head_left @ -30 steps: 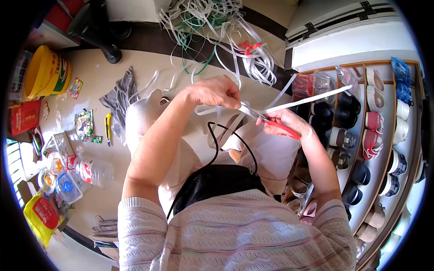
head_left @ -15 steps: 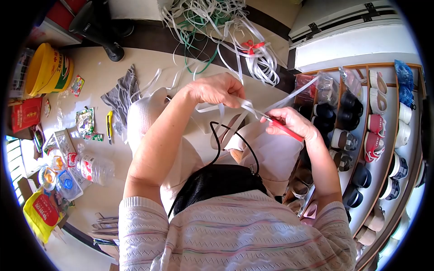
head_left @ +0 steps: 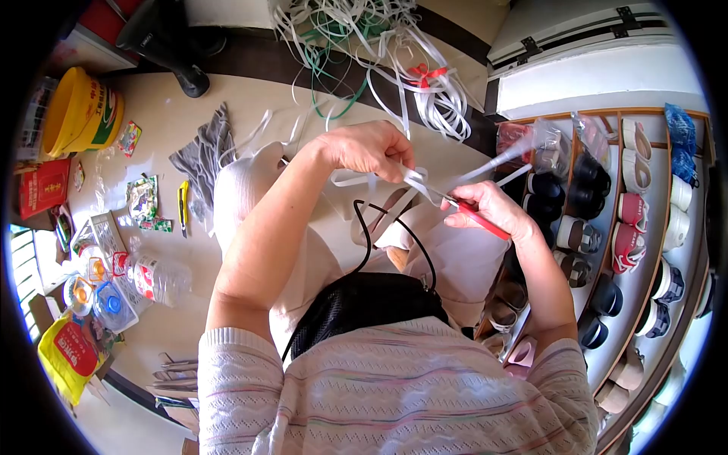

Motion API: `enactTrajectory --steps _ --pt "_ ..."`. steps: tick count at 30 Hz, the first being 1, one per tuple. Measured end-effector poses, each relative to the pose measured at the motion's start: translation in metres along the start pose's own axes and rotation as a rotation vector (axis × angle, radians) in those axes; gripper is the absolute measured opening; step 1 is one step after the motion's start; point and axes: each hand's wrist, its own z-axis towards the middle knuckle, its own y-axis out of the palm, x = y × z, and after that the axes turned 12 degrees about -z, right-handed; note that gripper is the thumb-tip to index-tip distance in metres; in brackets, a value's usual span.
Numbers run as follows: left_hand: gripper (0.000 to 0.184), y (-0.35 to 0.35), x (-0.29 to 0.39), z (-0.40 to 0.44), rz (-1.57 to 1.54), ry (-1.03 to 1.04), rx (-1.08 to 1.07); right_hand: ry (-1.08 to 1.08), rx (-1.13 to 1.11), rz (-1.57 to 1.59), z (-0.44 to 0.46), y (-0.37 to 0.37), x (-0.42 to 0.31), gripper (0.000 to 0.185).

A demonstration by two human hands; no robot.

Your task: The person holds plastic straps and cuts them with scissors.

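My left hand pinches a white plastic strap above my lap, its fingers pressed together. In my right hand is a pair of scissors with red handles, the blades pointing left toward the strap beside my left fingertips. A loose strap end sticks out to the upper right and is blurred. Lighter strap loops hang below my left hand, over a black cord and my knees. Whether the blades touch the strap is too small to tell.
Tangled white and green straps lie ahead, beside a coil tied with red. A shoe rack stands at the right. On the left are a yellow bucket, grey cloth, a yellow cutter and plastic bottles.
Both hands have shifted slightly right, with the scissors. The strap end at the upper right has swung, first down from the rack, and now appears blurred.
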Motion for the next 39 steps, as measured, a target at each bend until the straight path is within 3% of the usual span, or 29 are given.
enactTrajectory --steps 5,11,20,23,26,31,39 --pt "0.022 -0.004 0.010 -0.008 0.111 -0.040 0.135 0.002 0.036 -0.074 -0.003 0.000 0.004 0.023" --pt "0.023 -0.007 0.002 -0.004 0.200 -0.020 0.129 0.000 0.035 -0.050 0.003 0.005 0.004 0.023" --pt "0.021 -0.001 0.006 -0.006 0.034 -0.005 0.122 -0.014 0.062 -0.074 0.006 0.008 0.008 0.025" --pt "0.022 -0.008 0.009 -0.010 0.226 -0.072 0.141 -0.024 0.085 -0.041 0.003 0.008 0.014 0.026" --pt "0.023 -0.013 -0.004 -0.005 0.252 0.011 0.146 -0.002 0.103 -0.038 -0.003 0.003 0.018 0.025" --pt "0.023 -0.006 0.003 -0.005 0.143 -0.004 0.173 0.024 0.068 0.048 -0.005 -0.002 0.020 0.025" --pt "0.023 0.002 0.004 0.000 0.158 -0.020 0.132 0.010 0.077 -0.089 0.001 0.003 0.012 0.025"
